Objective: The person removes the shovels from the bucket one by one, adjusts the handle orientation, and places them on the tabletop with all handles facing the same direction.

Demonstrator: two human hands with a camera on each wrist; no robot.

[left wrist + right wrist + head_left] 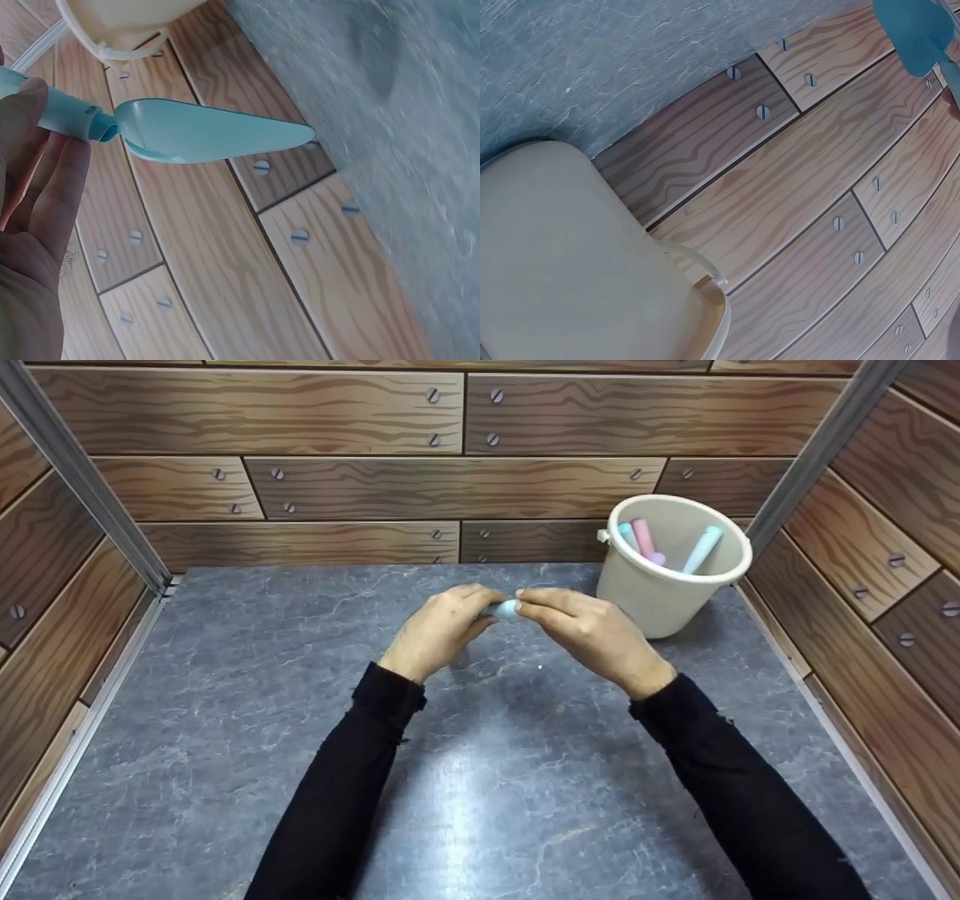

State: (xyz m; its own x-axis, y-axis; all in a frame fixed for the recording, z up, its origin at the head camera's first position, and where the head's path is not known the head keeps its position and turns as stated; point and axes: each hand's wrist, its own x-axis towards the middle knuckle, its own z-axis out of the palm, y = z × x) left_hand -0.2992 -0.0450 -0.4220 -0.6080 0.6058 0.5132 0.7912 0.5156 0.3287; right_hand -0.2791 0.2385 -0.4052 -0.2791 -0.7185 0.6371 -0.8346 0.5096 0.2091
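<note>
long black sleeves (337, 787) with rough, frayed cuffs (388, 694); bare fingers (546, 598).

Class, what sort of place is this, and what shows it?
Probably a purpose-built work booth: brown panels with a wood-plank pattern and seemingly printed screws stand behind and beside a grey, marble-patterned work surface, with straight grey metal posts at the back corners.

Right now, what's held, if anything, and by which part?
A blue scoop, by its handle, in the left hand. The right hand is at the handle's end; whether it grips can't be told.
</note>
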